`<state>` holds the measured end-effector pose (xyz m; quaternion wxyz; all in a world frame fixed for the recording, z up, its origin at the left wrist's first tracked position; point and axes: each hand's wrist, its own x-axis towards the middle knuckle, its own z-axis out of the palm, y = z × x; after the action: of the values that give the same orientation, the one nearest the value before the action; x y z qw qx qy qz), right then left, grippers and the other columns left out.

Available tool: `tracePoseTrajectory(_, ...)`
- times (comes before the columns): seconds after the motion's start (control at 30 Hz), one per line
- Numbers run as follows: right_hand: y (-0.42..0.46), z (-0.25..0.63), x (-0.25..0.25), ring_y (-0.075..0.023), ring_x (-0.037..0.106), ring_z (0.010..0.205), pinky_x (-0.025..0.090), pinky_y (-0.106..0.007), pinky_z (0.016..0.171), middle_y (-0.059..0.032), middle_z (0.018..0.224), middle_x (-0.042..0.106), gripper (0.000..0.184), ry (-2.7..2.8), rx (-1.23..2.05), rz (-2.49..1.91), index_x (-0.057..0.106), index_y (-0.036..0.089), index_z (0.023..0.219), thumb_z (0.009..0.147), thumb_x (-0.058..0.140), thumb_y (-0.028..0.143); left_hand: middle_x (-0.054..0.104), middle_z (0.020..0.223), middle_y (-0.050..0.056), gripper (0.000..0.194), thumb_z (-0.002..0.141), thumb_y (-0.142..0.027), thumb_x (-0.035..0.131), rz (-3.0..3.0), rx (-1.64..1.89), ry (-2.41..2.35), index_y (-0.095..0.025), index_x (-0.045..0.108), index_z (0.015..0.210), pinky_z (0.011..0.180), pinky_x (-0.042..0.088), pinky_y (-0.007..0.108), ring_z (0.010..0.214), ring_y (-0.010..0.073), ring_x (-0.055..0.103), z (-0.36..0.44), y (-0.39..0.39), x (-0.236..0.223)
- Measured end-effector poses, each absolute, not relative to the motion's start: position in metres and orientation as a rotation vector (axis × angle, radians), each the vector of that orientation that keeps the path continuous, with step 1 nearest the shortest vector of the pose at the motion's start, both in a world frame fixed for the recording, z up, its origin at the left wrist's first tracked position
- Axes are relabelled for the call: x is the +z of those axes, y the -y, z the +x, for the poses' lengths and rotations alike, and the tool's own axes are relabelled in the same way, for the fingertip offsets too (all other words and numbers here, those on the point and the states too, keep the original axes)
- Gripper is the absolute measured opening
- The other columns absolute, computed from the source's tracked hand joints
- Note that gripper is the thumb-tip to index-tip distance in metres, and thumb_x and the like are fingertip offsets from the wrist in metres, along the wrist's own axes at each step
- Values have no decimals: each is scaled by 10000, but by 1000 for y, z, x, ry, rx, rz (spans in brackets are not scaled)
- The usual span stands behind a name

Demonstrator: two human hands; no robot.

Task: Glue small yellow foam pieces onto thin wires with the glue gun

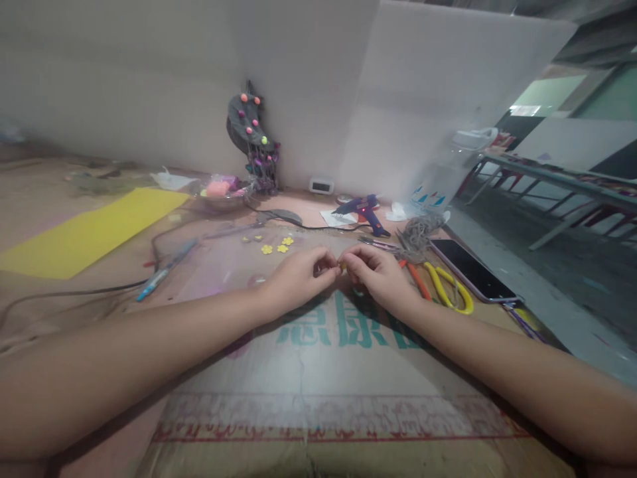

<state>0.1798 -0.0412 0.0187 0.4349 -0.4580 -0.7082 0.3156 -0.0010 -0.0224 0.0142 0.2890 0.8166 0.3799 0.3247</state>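
Note:
My left hand (304, 277) and my right hand (377, 271) meet over the middle of the table, thumbs and fingertips pinched together. Between them shows a speck of a small yellow piece (343, 265), mostly covered by the fingers, so its shape cannot be made out. Just beyond my left hand lie several yellow flower cut-outs (282, 248). To the right of my right hand are scissors with yellow handles (450, 289) and a tool with orange handles (417, 279).
A purple glue gun (365, 214) with a lit red light stands at the back, its cord running left. A phone (472, 269) and grey yarn (422, 232) lie right. Yellow sheet (94, 232), blue pen (164, 272) and bowl (226, 196) are left. A grey crescent decoration (246, 123) leans behind.

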Motion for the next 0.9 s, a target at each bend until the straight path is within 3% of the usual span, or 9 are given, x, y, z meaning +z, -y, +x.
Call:
tracePoseTrajectory(0.17,41,180,20,-98,424,490,354,-229,452,47,581,473,326,1641,919,-1091,607,170,939,904,504,477,665,794,17,152,874,-290,503,2144,896,-964,-173,593,834,650,420,273,712,147,574,-1,22,14)
tracePoseTrajectory(0.47,39,180,17,-92,451,515,369,-227,479,39,608,513,191,1724,799,-1133,621,169,846,851,572,354,671,818,27,184,878,-323,516,2138,917,-1019,-169,611,844,657,424,282,738,159,578,-1,23,16)
tracePoseTrajectory(0.9,40,179,16,-82,420,459,333,-223,435,48,602,521,232,1688,933,-1135,571,186,823,866,564,414,658,818,21,166,878,-316,532,2121,953,-1025,-167,602,853,676,425,285,741,152,573,-1,24,17)
